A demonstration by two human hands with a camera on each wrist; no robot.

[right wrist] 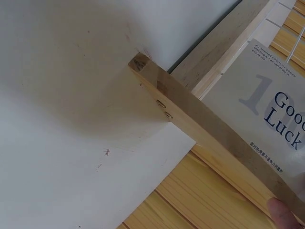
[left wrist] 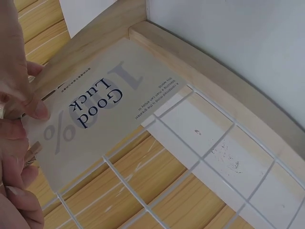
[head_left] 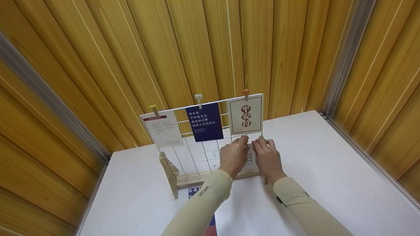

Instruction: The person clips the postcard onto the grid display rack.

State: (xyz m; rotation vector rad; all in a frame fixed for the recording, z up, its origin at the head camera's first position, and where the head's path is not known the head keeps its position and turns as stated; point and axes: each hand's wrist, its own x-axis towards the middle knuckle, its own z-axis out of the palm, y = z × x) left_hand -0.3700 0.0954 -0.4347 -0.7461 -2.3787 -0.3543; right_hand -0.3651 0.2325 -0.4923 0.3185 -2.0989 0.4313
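Both hands are together at the right side of a white wire grid (head_left: 193, 157), below the framed-border card (head_left: 237, 114). My left hand (head_left: 234, 155) pinches a small wooden clip (left wrist: 32, 153) at the edge of a pale "Good Luck" card (left wrist: 102, 107). With thumb and fingers, my right hand (head_left: 268, 157) pinches the same card's edge close to the wooden side post (right wrist: 190, 114). The card lies against the grid, its far end near the wooden base bar. Fingers cover most of the clip.
Along the grid's top hang a white card (head_left: 164, 129) with a yellow clip (head_left: 153, 107), a dark blue card (head_left: 205, 124) with a white heart clip (head_left: 198, 97), and the bordered card's orange clip (head_left: 245, 93). Another blue printed card (head_left: 193, 191) lies on the white table (head_left: 131, 196).
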